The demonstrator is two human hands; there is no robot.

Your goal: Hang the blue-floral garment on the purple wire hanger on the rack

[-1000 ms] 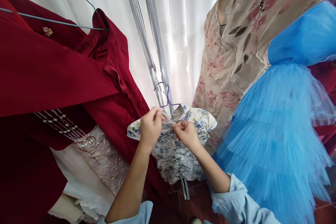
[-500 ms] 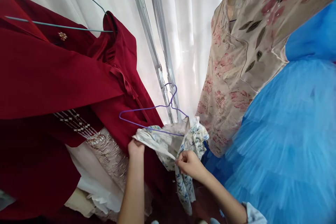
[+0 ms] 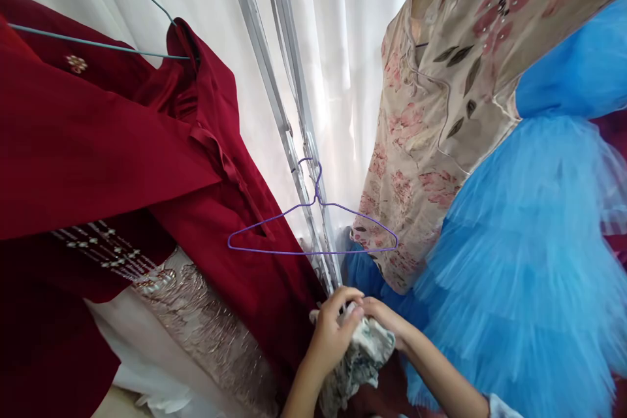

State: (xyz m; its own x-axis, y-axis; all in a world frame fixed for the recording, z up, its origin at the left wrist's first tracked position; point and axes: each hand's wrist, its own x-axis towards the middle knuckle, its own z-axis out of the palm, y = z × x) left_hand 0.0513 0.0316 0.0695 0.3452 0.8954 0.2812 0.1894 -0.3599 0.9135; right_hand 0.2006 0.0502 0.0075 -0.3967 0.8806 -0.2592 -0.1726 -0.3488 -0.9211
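Low in the centre of the frame, the left hand [image 3: 333, 333] and the right hand [image 3: 386, 321] are both clutching a bunched blue-and-white floral garment [image 3: 360, 359], fingers curled around it. Just above, an empty purple wire hanger [image 3: 313, 235] is hanging on the metal rack pole [image 3: 289, 117], between the red dress [image 3: 147, 163] and the blue tulle dress [image 3: 514, 261].

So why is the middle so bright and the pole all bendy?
Head view: daylight glows through the white curtain and washes it out; the wide lens leans the pole and stretches the edges; the hands and cloth are slightly blurred.
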